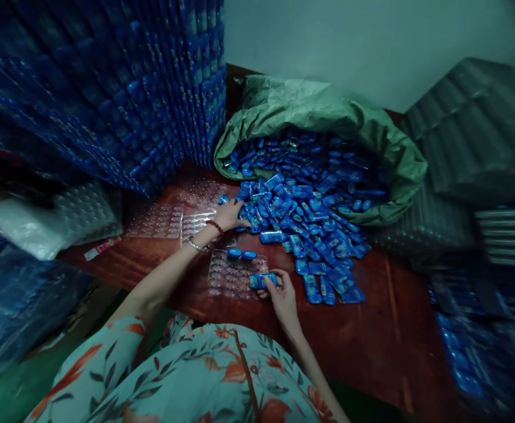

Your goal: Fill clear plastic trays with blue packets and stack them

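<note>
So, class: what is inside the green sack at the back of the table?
The green sack holds a heap of small blue packets that spills out onto the table. Only the top layer shows; whatever lies deeper or under the folded rim is covered.

a small packing workshop: a green sack (pixel 323 111) spills blue packets (pixel 310 217) onto a worn red table (pixel 372 329), clear blister trays (pixel 235 276) lie there, and filled trays (pixel 120 94) stand stacked high against the wall.
</note>
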Demonstrator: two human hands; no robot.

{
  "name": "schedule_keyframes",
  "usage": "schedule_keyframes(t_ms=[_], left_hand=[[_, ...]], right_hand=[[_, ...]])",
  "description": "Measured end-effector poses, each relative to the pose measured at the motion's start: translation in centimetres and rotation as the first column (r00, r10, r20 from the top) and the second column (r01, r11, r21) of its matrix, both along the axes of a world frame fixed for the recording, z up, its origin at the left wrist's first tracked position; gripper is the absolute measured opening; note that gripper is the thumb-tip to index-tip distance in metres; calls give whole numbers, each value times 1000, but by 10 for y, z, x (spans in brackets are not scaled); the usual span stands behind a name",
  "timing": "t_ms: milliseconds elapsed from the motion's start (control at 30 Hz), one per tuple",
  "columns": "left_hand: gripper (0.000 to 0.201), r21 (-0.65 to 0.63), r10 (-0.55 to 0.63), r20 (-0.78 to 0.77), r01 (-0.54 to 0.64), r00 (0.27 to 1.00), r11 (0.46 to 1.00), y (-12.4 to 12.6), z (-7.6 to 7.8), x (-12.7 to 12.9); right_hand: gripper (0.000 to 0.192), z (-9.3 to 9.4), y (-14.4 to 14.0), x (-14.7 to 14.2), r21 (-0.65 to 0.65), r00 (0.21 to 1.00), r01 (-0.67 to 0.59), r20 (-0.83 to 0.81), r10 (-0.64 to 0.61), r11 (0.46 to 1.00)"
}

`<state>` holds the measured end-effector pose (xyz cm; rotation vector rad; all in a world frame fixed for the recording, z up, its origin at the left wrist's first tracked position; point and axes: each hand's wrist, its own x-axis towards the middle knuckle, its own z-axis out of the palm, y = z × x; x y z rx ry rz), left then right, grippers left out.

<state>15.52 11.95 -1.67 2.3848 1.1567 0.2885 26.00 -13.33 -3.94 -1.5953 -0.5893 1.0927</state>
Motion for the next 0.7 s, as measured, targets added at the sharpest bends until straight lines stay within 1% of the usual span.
schedule_keyframes(t_ms=[33,100,167,200,233,300,367,433,500,533,567,633,700], left_hand=[[63,-15,-18,-13,18,1000,1000,2,-3,4],[58,-16,-24,28,25,999,1000,3,-6,6],[44,12,-14,147,13,989,1000,-1,-4,-1],[35,30,-3,229,-4,973,1000,-3,-1,-8],[29,41,18,316,-32,949,999,-7,2,-17],[28,20,92,458,-113,884,993,-21,10,-40],[34,-55,206,553,-212,807,976,-44,16,-66],[35,-142,332,596,-311,732,940,-76,18,-91],[32,-199,434,573,-396,695,897,-111,15,-108],[31,-211,460,565,-419,684,883,-127,13,-112],[29,-214,466,560,-424,685,880,-141,10,-114],[23,-177,415,574,-388,706,904,-161,5,-111],[15,-75,280,589,-294,758,953,-168,-1,-103]], right_hand=[[38,1,-3,-1,5,1000,-11,10,11,1000],[32,6,-7,-3,27,995,-40,93,37,999],[25,13,-5,-3,62,957,-112,276,91,992],[24,17,-3,-3,86,914,-179,384,133,980],[23,20,1,-2,108,854,-263,488,179,959],[26,23,8,-1,118,709,-440,655,263,890],[31,24,14,1,83,580,-546,756,305,834],[32,22,16,3,48,497,-578,812,305,814],[32,20,17,5,67,477,-585,835,276,809],[32,19,18,5,83,477,-584,840,259,807],[32,19,19,6,94,475,-581,846,243,808],[32,20,22,6,73,440,-582,866,239,810],[32,21,25,5,-1,370,-592,888,274,806]])
